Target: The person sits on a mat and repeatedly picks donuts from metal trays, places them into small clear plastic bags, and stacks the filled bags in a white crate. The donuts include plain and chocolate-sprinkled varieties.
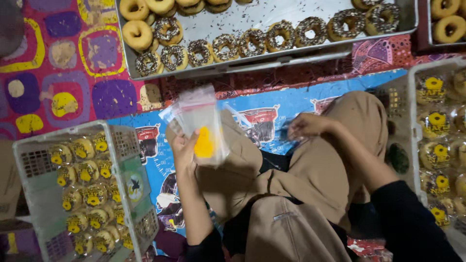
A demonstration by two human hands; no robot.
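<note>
While seated, left hand (184, 148) clamped on clear plastic bags (199, 121) raised above it, right hand (306, 125) loosely curled, empty, well apart.

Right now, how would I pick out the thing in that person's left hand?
Start at the metal tray of doughnuts; below it the left hand holds up a stack of clear plastic bags. Unlike the filled packets in the baskets, they are empty, with a yellow mark.

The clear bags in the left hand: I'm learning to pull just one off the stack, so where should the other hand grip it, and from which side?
Probably the top edge, from above. The left hand pinches the bags low, so their tops fan out free, pointing at the tray. The right hand is empty.
</note>
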